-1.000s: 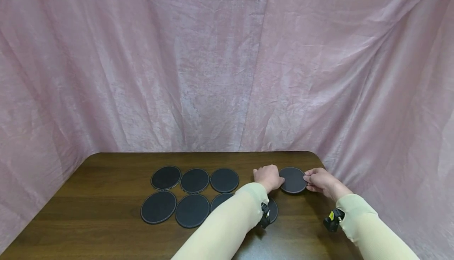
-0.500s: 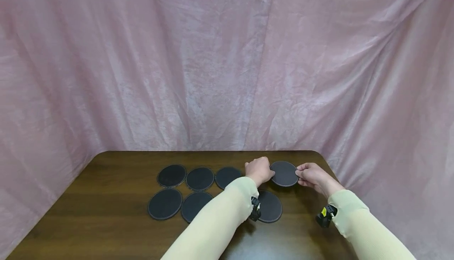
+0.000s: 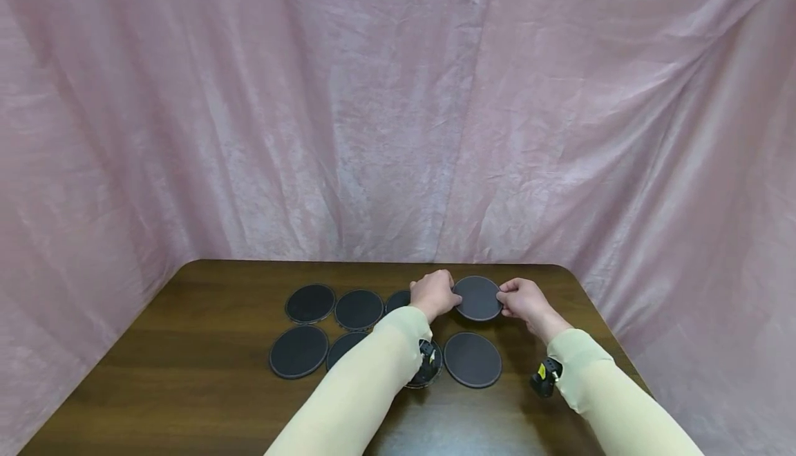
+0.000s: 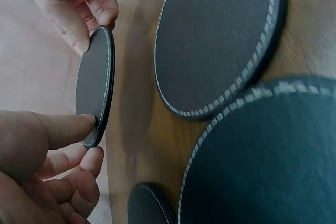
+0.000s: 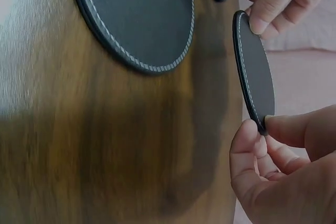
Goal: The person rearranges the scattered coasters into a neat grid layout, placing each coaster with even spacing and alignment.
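A round black coaster [image 3: 477, 298] with pale stitching round its rim is held between both hands at the back right of the group. My left hand [image 3: 433, 295] pinches its left edge, thumb on the top face and fingers beneath, as the left wrist view shows. On the opposite edge my right hand [image 3: 527, 307] pinches it the same way. In the right wrist view the held coaster [image 5: 256, 72] hangs above the table, slightly apart from it, with its shadow below. Directly in front of it lies another black coaster [image 3: 472, 360].
Several matching coasters lie in two rows on the brown wooden table [image 3: 155, 380], such as the back left coaster [image 3: 310, 303] and the front left coaster [image 3: 299, 352]. My left forearm partly covers some. A pink curtain [image 3: 348, 110] hangs behind the table's far edge.
Both hands have carried the coaster leftward, closer to the back row. The coaster at the front right, earlier partly covered by the left arm, now shows whole. The head view has shifted slightly.
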{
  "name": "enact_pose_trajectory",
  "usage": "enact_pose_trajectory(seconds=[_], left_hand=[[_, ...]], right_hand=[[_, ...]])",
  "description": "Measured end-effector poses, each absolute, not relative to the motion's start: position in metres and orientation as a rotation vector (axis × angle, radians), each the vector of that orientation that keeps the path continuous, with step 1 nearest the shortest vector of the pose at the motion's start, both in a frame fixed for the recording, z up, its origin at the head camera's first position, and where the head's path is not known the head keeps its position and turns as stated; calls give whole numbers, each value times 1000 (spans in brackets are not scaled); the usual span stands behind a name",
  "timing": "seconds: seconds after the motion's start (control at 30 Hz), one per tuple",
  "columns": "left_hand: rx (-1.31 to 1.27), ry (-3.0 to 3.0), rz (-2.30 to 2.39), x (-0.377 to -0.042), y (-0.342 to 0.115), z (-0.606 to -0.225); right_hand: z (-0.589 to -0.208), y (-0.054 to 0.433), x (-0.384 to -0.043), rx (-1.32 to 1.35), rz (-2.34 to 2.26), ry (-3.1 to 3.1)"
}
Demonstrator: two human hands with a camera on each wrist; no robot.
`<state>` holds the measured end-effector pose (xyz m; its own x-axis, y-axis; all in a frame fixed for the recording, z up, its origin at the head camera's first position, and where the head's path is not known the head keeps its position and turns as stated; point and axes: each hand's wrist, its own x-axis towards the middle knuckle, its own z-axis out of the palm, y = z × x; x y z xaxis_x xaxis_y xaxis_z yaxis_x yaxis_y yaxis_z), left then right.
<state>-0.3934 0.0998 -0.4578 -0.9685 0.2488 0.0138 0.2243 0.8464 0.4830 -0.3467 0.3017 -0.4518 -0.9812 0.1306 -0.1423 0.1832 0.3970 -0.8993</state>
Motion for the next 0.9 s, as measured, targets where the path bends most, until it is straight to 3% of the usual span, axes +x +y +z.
enact_pose_trajectory(seconds=[0.57, 0.9], left_hand=[[327, 2963, 756, -397, 82, -476], [314, 2980, 684, -392, 78, -474]], right_hand=[[-469, 279, -351, 156, -1269, 2810], [-574, 324, -433, 91, -1166, 2878]])
